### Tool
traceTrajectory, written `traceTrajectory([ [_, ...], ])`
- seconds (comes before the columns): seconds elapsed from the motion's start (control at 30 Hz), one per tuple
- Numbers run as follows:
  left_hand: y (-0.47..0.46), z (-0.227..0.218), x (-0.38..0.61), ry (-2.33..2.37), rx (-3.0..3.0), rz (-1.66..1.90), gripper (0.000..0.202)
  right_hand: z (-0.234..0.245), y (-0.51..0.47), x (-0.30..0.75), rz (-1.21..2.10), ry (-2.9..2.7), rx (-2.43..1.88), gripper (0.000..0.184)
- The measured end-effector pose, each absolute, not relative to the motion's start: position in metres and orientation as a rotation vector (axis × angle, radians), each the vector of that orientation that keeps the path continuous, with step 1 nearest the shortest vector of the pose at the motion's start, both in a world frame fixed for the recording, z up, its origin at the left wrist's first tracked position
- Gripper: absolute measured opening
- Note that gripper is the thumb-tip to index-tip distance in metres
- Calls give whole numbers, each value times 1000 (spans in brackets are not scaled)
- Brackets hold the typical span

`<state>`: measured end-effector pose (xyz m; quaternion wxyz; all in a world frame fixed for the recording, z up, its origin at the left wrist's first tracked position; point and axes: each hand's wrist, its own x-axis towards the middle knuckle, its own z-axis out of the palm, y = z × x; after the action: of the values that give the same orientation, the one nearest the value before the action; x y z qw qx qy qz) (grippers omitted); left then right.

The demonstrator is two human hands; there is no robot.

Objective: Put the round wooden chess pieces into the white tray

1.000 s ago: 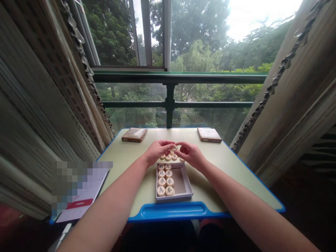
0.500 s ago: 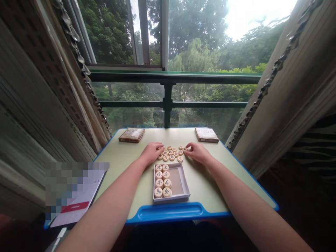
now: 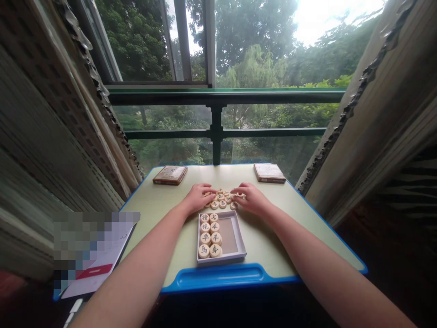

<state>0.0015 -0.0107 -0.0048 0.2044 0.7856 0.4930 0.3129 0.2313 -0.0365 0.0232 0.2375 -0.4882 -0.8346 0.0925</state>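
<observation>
Several round wooden Chinese chess pieces point(image 3: 222, 204) lie in a loose cluster on the table, dark characters facing up. At the cluster's left edge is my left hand point(image 3: 200, 197), fingers stretched out over the nearest pieces and partly hiding them. My right hand point(image 3: 251, 198) reaches over the right edge, its fingers extended and apart above or on pieces there. Neither hand visibly grips a piece. Nearer to me stands a shallow open box point(image 3: 235, 232) with two columns of pieces along its left side; its bare bottom shows on the right.
The pale table point(image 3: 170, 218) has a blue rim with a moulded tray point(image 3: 221, 274) at the front. Two flat brown boxes point(image 3: 170, 175) point(image 3: 269, 173) lie at the back corners. A sheet with a red label point(image 3: 94, 271) is at the left. Curtains flank the window.
My right hand has moved slightly left over the cluster, its fingers now more extended and covering pieces there. My left hand stays at the left edge, fingers reaching a little further over the pieces.
</observation>
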Motion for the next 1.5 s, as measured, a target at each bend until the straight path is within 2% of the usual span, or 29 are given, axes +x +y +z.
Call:
traceTrajectory([
  [0.17,-12,-4,2,1407,2270,795,36,19,-38,229,248,-2340,-1274,18],
  [0.37,-13,-2,3,1429,2276,819,29,21,-44,225,213,-2334,-1297,29],
  [0.6,-15,1,3,1424,2276,808,24,18,-42,221,173,-2317,-1338,27],
  [0.83,-21,6,7,1395,2281,754,37,19,-41,216,156,-2353,-1343,23],
  [1.33,-22,7,7,1373,2311,717,30,34,-56,217,227,-2292,-1299,21],
  [1.5,-22,4,9,1417,2319,696,38,27,-51,218,188,-2271,-1387,24],
])
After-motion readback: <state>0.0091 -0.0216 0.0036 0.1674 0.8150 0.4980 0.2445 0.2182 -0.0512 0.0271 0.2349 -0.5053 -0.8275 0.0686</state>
